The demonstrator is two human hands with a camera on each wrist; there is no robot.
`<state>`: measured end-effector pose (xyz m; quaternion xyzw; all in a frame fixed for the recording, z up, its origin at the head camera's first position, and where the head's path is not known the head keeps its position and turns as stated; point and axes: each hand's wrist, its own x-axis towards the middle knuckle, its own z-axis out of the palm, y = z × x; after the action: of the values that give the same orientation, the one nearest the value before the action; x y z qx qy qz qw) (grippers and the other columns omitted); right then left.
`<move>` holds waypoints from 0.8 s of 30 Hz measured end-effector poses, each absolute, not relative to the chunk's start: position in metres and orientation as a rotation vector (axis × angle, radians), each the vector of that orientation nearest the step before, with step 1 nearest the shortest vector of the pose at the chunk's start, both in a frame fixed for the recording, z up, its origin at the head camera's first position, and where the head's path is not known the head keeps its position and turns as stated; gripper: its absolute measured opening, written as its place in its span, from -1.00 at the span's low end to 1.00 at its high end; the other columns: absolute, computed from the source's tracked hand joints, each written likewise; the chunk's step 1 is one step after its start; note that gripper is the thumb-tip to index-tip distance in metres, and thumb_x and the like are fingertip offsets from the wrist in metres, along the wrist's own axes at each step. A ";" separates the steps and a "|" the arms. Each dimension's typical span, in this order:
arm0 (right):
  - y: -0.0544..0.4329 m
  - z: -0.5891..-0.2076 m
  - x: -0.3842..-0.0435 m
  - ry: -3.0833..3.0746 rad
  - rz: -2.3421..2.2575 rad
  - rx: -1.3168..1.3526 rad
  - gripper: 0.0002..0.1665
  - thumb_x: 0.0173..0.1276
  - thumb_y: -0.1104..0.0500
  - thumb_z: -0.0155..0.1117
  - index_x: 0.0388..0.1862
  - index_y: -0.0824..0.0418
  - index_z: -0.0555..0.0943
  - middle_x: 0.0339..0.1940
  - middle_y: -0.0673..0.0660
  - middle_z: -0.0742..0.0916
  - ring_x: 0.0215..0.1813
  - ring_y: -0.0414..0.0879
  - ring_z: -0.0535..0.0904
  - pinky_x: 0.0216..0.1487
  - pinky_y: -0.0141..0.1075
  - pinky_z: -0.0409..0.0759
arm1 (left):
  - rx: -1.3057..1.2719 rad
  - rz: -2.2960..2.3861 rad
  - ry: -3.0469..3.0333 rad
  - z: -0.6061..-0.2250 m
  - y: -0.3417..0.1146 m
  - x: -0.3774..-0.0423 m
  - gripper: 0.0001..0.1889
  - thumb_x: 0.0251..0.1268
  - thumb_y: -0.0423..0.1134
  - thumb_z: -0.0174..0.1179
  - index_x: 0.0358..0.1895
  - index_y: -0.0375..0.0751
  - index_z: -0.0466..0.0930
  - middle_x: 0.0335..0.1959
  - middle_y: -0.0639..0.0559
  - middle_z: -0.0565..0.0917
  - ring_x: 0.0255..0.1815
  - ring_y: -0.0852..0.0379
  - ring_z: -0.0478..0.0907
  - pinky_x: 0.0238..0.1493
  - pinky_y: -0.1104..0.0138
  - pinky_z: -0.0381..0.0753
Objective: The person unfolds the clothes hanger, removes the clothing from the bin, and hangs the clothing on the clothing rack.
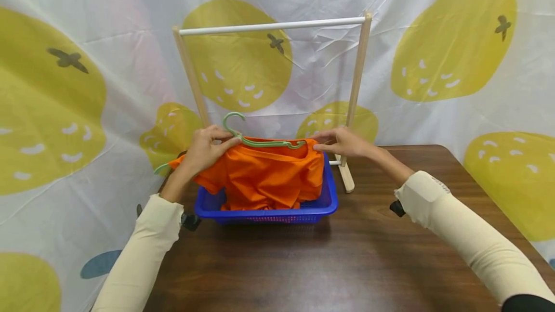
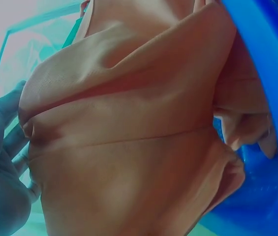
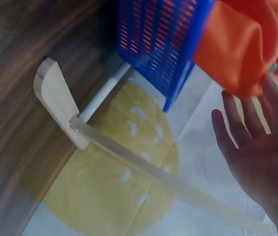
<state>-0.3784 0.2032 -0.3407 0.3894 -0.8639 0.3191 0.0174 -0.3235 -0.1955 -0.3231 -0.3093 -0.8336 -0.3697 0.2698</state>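
Observation:
An orange T-shirt hangs between both hands, its lower part inside a blue plastic basket. A green clothes hanger lies at its neckline, the hook standing up near the left hand. My left hand grips the shirt at the left shoulder, its thumb in front, close to the hook's base. At the other shoulder, my right hand pinches the fabric between thumb and forefinger beside the hanger's notched end. In the right wrist view, the other fingers are spread beneath the orange cloth.
Behind the basket stands a rack with wooden posts and a white crossbar. A wooden foot of it sits right of the basket. All stand on a brown wooden table, before a fruit-printed curtain. A small green piece pokes out left.

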 end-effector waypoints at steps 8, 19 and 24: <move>0.181 -0.347 -0.376 -2.577 0.978 1.179 -0.72 0.46 0.14 0.43 0.04 0.26 0.81 -0.54 0.02 0.79 -0.70 -0.35 0.18 -0.53 -0.39 0.21 | -0.807 -1.038 -2.264 -0.326 -0.189 -0.322 -0.86 0.24 -0.31 0.50 -0.20 -0.31 0.87 -0.27 -0.14 0.79 -0.24 -0.02 0.66 -0.22 0.40 0.53; 0.141 -0.339 -0.368 -2.527 1.085 1.197 -0.74 0.45 0.13 0.44 0.04 0.18 0.83 -0.33 0.06 0.86 -0.68 -0.35 0.21 -0.57 -0.42 0.22 | -0.810 -1.097 -2.241 -0.327 -0.178 -0.320 -0.85 0.22 -0.34 0.51 -0.20 -0.35 0.86 -0.28 -0.15 0.79 -0.19 -0.06 0.71 -0.14 0.47 0.60; 0.116 -0.335 -0.363 -2.486 1.041 1.220 -0.74 0.43 0.09 0.46 0.02 0.13 0.84 -0.29 0.03 0.86 -0.67 -0.31 0.08 -0.55 -0.39 0.16 | -0.802 -1.110 -2.264 -0.329 -0.169 -0.320 -0.84 0.25 -0.31 0.50 -0.18 -0.33 0.86 -0.27 -0.13 0.78 -0.18 -0.04 0.70 -0.12 0.31 0.66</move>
<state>-0.3630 0.1156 -0.3347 0.4107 -0.8368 0.3503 0.0916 -0.3201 -0.1692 -0.3289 -0.2937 -0.8295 -0.4068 0.2454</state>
